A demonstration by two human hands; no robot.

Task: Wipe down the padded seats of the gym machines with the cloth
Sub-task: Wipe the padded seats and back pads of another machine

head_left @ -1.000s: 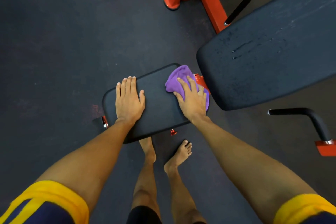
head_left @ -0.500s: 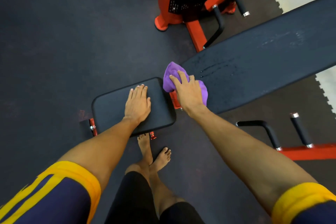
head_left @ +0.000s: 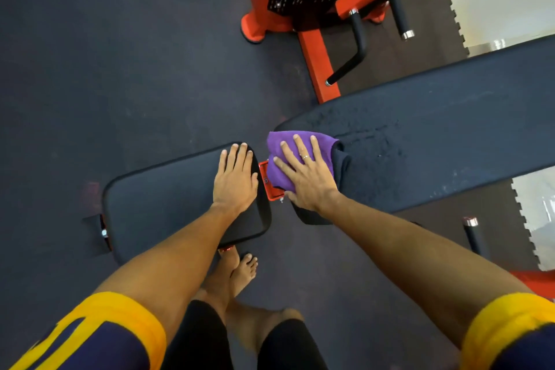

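Observation:
A small black padded seat (head_left: 168, 198) lies below me at centre left. My left hand (head_left: 235, 180) rests flat on its right end, fingers straight. A long black padded backrest (head_left: 444, 135) slants from the centre up to the right. A purple cloth (head_left: 288, 144) lies on the backrest's near, lower end. My right hand (head_left: 306, 174) presses flat on the cloth with spread fingers. Wet streaks show on the pad just right of the cloth.
An orange bracket (head_left: 265, 186) joins seat and backrest between my hands. An orange machine frame (head_left: 315, 57) with black handles (head_left: 357, 48) stands behind the backrest. Another black handle (head_left: 473, 234) and an orange bar sit at lower right. My bare feet (head_left: 243, 267) stand on dark rubber flooring.
My right hand slid the purple cloth off the small seat, over the gap, onto the lower end of the long backrest. My left hand shifted to the seat's right end.

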